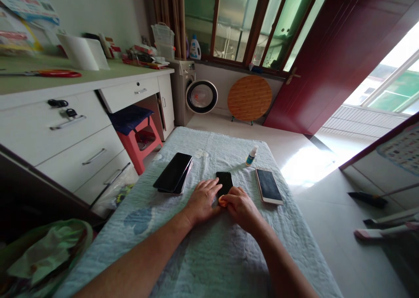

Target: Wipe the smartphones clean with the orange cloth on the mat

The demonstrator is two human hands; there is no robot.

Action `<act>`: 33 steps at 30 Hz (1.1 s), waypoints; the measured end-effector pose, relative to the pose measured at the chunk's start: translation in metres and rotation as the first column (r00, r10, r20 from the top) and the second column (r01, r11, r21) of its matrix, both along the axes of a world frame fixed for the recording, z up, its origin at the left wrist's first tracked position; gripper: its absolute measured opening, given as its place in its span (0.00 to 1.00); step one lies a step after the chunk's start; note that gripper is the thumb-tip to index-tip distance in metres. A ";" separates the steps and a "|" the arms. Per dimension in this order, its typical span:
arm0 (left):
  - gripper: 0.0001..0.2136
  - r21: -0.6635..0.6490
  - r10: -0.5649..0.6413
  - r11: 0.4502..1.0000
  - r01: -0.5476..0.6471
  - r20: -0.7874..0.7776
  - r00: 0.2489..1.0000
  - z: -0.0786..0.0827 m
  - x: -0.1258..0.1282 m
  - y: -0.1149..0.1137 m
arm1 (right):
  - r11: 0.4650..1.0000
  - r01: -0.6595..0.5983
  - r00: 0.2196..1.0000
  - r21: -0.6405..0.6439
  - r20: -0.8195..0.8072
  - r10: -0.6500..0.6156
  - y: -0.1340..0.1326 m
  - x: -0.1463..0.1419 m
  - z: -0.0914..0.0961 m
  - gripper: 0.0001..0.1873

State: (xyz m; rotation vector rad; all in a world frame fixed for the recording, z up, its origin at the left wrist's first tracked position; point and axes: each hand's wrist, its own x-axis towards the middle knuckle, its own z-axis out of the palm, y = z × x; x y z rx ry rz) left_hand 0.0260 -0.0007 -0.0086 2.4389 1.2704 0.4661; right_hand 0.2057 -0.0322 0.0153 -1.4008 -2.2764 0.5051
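Note:
A black smartphone point(225, 182) lies face up on the cloth-covered table. My left hand point(203, 197) rests palm down at its left side, fingers stretched out, with some fingertips on the phone's edge and screen. My right hand point(241, 205) is closed in a pinch on a small orange cloth point(223, 201), pressed against the phone's near end. Most of the cloth is hidden by the fingers. To the left, dark tablets or large phones point(174, 173) lie stacked. On the right is a white-framed smartphone point(269, 186), and behind it stands a small spray bottle point(252, 156).
The table's quilted light-blue cover point(209, 258) reaches its edges. A pink stool point(139, 138) and a white desk point(81, 136) stand at the left. A bag-lined bin point(87, 234) is near front left. Beyond are a washing machine point(181, 90) and a round wooden tabletop point(249, 98).

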 end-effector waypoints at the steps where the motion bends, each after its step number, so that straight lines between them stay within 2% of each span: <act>1: 0.32 -0.001 0.004 1.000 -0.004 0.004 1.000 0.000 0.000 0.000 | 1.000 0.020 1.000 0.014 0.000 -0.020 0.002 0.001 -0.001 0.17; 10: 0.33 -0.009 0.017 1.000 -0.017 0.018 1.000 0.004 0.001 -0.002 | 0.952 0.289 0.953 0.102 0.069 -0.296 0.015 0.008 -0.006 0.13; 18: 0.32 -0.021 0.020 1.000 -0.020 0.004 1.000 0.003 0.001 0.000 | 0.995 0.075 0.996 0.060 0.038 -0.078 0.008 -0.012 -0.005 0.16; 23: 0.32 -0.016 0.013 1.000 -0.013 0.002 1.000 0.002 0.001 0.000 | 1.000 0.013 1.000 -0.018 0.012 -0.013 0.004 -0.003 0.000 0.15; 27: 0.33 -0.001 0.004 1.000 -0.004 0.023 1.000 0.001 0.000 0.001 | 0.997 0.003 1.000 -0.073 0.014 -0.002 0.002 0.012 0.003 0.14; 33: 0.33 -0.014 0.013 1.000 -0.012 0.018 1.000 0.004 0.000 0.001 | 0.994 0.068 0.996 -0.082 0.059 -0.063 0.003 0.025 0.006 0.12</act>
